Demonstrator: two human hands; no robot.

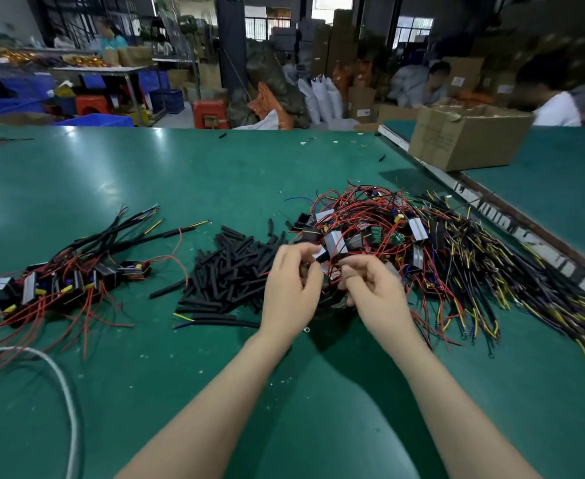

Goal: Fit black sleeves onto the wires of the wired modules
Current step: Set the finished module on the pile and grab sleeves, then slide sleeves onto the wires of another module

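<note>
Both hands meet over the tangled modules (370,233) on the green counter (146,174). The left hand (291,292) and right hand (375,292) have curled fingers pinching red wires. Loose sleeves (228,271) lie just left; the box's (463,136) print is unreadable.

Both bare forearms are reaching from the six o'clock edge toward twelve o'clock, the wrists coming close together at the middle. The left hand (292,288) is showing its back, with the fingers curling inward and the fingertips turning toward three o'clock. The right hand (375,288) is sitting just beside it at three o'clock, the fingers bending and the thumb pressing against the index finger in a pinch.
</note>
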